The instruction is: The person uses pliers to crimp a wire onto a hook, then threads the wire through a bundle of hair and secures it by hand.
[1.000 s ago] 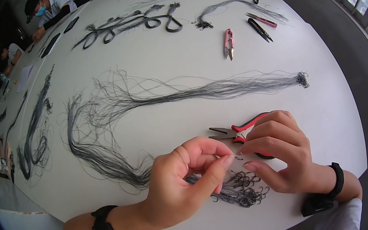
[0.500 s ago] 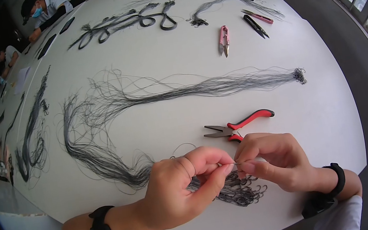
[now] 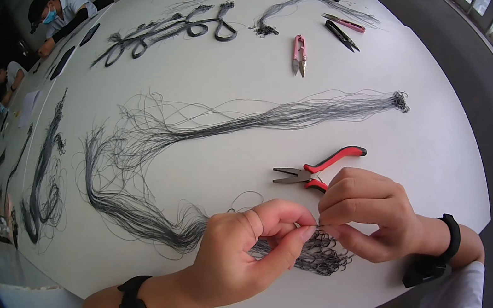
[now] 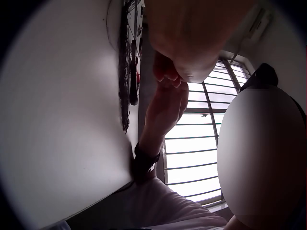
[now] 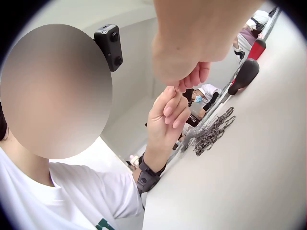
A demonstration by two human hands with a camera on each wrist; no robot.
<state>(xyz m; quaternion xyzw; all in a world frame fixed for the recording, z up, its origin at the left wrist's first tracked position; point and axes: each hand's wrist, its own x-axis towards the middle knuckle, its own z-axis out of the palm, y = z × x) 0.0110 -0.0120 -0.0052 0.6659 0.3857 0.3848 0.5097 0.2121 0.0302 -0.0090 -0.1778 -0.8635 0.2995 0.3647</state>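
In the head view, the left hand point(image 3: 243, 256) pinches a tiny fishing hook between thumb and forefinger. At its fingertips the right hand point(image 3: 370, 215) pinches the same small piece, which their fingers mostly hide. Both wrist views show the two sets of fingertips meeting above the tabletop. Just beneath lies a bundle of dark fishing hooks point(image 3: 324, 258), partly covered by the left hand. Its grey lines point(image 3: 142, 220) trail off to the left. Red-and-black pliers point(image 3: 309, 174) lie with spread jaws behind the right hand, which overlaps one handle.
A long spread of hooked lines point(image 3: 242, 124) crosses the white table point(image 3: 216, 75). Pink snips point(image 3: 299, 53) and black snips point(image 3: 340, 35) lie farther back, near looped dark bundles point(image 3: 177, 30). Another person point(image 3: 63, 15) sits at the far left.
The right hand has moved down and left from above the pliers, and its fingers have closed at the left fingertips. Both hands now sit slightly lower, with more of the pliers showing.
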